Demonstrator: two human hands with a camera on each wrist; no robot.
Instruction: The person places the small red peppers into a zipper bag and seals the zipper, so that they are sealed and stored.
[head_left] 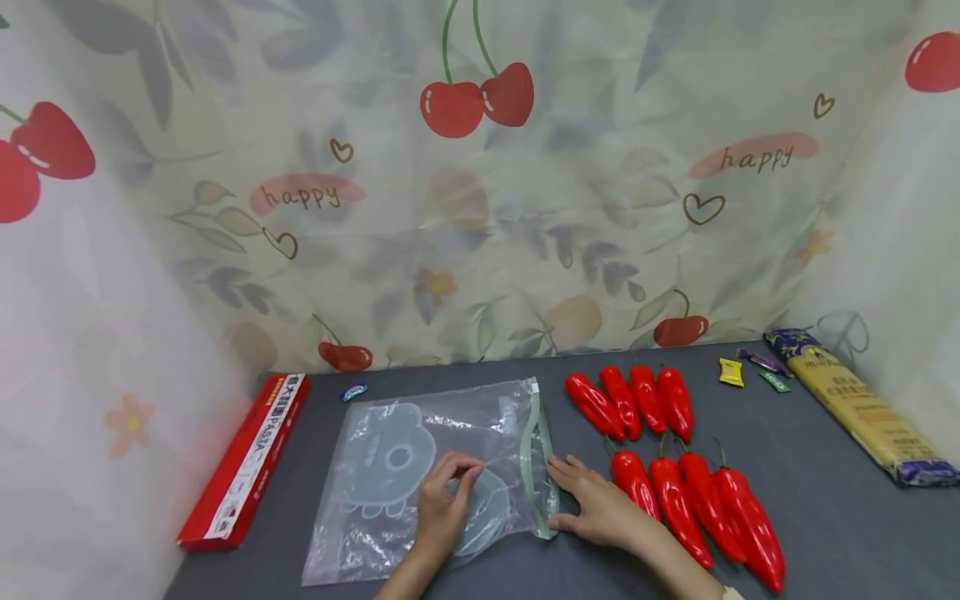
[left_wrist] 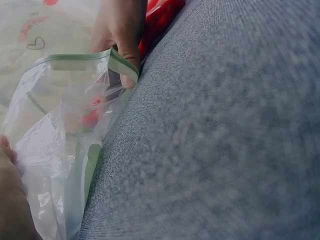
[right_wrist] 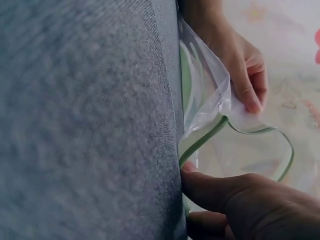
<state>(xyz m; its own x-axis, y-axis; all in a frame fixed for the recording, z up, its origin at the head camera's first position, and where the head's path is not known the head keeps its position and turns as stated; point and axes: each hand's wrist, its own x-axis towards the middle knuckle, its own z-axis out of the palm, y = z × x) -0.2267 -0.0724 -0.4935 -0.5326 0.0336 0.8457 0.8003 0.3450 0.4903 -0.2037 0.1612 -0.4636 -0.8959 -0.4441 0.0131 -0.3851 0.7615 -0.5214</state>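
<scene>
A clear zip bag lies flat, a pale green cartoon figure showing on it and its green-edged mouth facing right. With thumb and fingertips my left hand pinches the bag's upper film left of the mouth. In the right wrist view the film is drawn up into a peak under the left hand, and the mouth gapes. My right hand rests at the mouth's edge, thumb and fingers extended and spread. In the left wrist view the right thumb touches the green strip.
Several red peppers lie in two rows right of the bag. A red pasta box is at the left, with a blue-wrapped candy near it. Far right are a yellow candy, other wrapped candies and a long yellow packet.
</scene>
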